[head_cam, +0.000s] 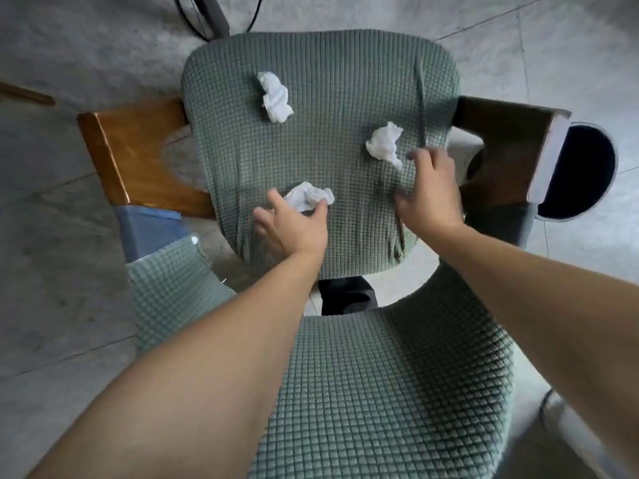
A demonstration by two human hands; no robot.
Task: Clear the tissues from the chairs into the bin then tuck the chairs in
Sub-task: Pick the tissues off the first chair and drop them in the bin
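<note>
Both bare forearms reach forward and down over the backrest of a sage-green chair with a waffle-textured fabric cover (311, 160) and wooden armrests. The left hand (294, 226) lies low over the seat with its fingers spread and curled, thumb on one side and forefinger on the other side of the nearest crumpled white tissue (309, 197); the fingertips touch the paper's edges, though the hand has not closed around it. The right hand (428, 188) hangs palm down over the right part of the seat, fingers loosely apart and slightly blurred, their tips just beside a second crumpled white tissue (384, 143) (whether they touch it, I cannot tell).

A third crumpled white tissue (275, 96) lies well apart from both hands, near the far left of the seat. All three wads are bright white, creased and roughly ball-shaped, resting directly on the fabric.

To the right of the chair, partly behind the right armrest, stands a round bin with a pale rim and dark interior (587, 174) on the grey tiled floor (52, 236). The bin's opening faces upward.
</note>
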